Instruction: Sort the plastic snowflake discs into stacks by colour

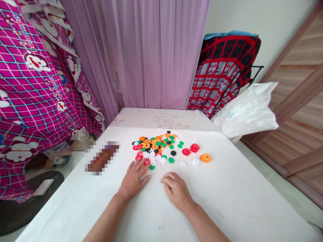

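Laid on white table (214,208), ahead of both hands: pile of round coloured discs (152,158), no clear long axis, nearer to released, flat-spread left hand (133,179) than to curled right hand (177,191), contents unclear.

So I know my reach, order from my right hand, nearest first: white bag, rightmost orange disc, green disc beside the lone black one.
From your right hand:
1. Green disc: just beyond the fingers.
2. Orange disc: ahead, to the right.
3. White bag: farther off, far right.
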`<state>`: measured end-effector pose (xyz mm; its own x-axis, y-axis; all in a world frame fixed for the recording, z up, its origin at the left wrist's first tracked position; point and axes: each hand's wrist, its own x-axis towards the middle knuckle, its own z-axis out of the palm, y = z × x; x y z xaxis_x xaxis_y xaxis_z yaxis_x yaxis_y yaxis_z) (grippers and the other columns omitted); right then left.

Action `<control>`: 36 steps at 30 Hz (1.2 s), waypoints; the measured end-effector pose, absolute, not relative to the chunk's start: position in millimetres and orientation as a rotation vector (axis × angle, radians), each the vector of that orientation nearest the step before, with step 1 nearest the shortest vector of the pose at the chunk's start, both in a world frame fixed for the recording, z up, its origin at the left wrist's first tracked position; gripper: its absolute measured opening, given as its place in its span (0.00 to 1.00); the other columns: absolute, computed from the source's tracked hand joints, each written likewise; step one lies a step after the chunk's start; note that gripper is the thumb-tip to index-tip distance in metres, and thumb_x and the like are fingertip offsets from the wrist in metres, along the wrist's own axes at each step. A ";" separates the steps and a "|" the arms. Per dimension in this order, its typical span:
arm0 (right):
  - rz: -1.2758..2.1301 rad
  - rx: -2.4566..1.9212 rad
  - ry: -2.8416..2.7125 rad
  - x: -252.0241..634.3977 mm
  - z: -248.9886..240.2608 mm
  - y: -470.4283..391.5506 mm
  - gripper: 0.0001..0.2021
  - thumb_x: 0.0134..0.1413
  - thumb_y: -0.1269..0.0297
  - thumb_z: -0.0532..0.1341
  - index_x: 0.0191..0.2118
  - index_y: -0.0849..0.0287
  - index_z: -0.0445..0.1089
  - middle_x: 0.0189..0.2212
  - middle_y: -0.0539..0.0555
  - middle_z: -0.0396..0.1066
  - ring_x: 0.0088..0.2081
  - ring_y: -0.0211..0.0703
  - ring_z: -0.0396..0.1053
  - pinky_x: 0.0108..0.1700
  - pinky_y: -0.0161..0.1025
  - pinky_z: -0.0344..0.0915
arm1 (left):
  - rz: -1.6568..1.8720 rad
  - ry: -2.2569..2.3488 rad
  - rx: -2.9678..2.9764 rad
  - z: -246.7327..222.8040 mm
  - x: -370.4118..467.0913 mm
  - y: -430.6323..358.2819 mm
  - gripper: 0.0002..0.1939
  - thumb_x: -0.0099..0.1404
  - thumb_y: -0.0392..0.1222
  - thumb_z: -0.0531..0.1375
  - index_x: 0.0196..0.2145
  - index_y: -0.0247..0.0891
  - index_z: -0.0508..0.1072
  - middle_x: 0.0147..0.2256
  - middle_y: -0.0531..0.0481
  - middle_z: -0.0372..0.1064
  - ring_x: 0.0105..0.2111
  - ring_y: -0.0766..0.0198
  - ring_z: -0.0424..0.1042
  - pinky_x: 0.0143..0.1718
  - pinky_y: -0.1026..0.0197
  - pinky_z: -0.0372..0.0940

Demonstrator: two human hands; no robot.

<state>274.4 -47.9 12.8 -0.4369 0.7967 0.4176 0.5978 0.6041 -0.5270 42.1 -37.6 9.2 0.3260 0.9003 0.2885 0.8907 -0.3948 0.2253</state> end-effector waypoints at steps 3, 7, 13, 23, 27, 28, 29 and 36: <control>0.446 -1.094 -2.171 277.6 10.6 -45.8 0.16 0.49 0.81 0.53 0.34 0.55 0.73 0.33 0.50 0.72 0.37 0.39 0.66 0.42 0.35 0.62 | 0.663 1.691 2.555 13.5 40.7 -38.9 0.18 0.67 0.48 0.52 0.51 0.49 0.73 0.59 0.47 0.64 0.60 0.52 0.61 0.60 0.42 0.57; 0.479 -1.147 -2.145 272.6 12.2 -43.4 0.15 0.49 0.79 0.54 0.34 0.54 0.74 0.32 0.50 0.72 0.38 0.39 0.67 0.43 0.34 0.62 | 0.795 1.737 2.512 19.7 40.8 -39.4 0.16 0.67 0.44 0.51 0.46 0.48 0.76 0.54 0.48 0.69 0.56 0.55 0.66 0.58 0.45 0.60; 0.522 -1.232 -2.123 266.1 19.9 -40.2 0.15 0.49 0.78 0.54 0.33 0.53 0.74 0.33 0.49 0.74 0.38 0.38 0.70 0.43 0.34 0.63 | 0.724 1.751 2.535 22.9 44.6 -40.0 0.17 0.67 0.43 0.51 0.48 0.46 0.75 0.53 0.46 0.71 0.53 0.56 0.69 0.57 0.47 0.63; 0.277 -1.347 -2.052 260.1 3.6 -32.9 0.22 0.57 0.71 0.52 0.57 0.61 0.64 0.46 0.60 0.70 0.43 0.43 0.72 0.42 0.37 0.69 | 0.572 1.740 2.598 21.9 47.8 -43.4 0.23 0.68 0.48 0.51 0.58 0.46 0.66 0.61 0.43 0.61 0.60 0.52 0.61 0.60 0.44 0.58; 0.122 -1.488 -2.125 241.0 7.3 -16.4 0.21 0.60 0.69 0.51 0.58 0.59 0.64 0.57 0.65 0.62 0.48 0.47 0.71 0.41 0.38 0.71 | 0.419 1.729 2.583 24.6 48.9 -38.4 0.29 0.66 0.57 0.50 0.62 0.49 0.60 0.65 0.41 0.52 0.64 0.47 0.52 0.61 0.37 0.51; 0.111 -1.521 -2.140 236.1 7.9 -11.9 0.20 0.61 0.70 0.50 0.57 0.59 0.65 0.57 0.65 0.63 0.48 0.47 0.71 0.41 0.38 0.71 | 0.402 1.735 2.564 25.4 49.4 -37.2 0.29 0.66 0.59 0.50 0.62 0.51 0.59 0.65 0.41 0.53 0.64 0.47 0.52 0.61 0.36 0.51; 0.104 -1.548 -2.150 231.9 7.7 -8.0 0.19 0.61 0.70 0.50 0.55 0.60 0.67 0.56 0.65 0.64 0.47 0.46 0.72 0.41 0.38 0.70 | 0.392 1.727 2.556 25.9 50.0 -36.3 0.29 0.66 0.59 0.50 0.62 0.52 0.59 0.65 0.42 0.53 0.64 0.47 0.52 0.61 0.36 0.50; 0.044 -1.385 -2.091 230.9 -11.8 0.1 0.19 0.59 0.73 0.49 0.50 0.56 0.70 0.52 0.59 0.69 0.45 0.42 0.73 0.41 0.35 0.71 | 0.494 1.687 2.573 15.0 50.2 -35.6 0.25 0.66 0.56 0.52 0.59 0.56 0.63 0.63 0.44 0.57 0.63 0.48 0.55 0.60 0.36 0.52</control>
<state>230.9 0.1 -11.8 -0.2553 0.8417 0.4757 0.8211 0.4485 -0.3529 50.2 -35.6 15.0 0.3639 0.8979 0.2478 0.8897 -0.4138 0.1929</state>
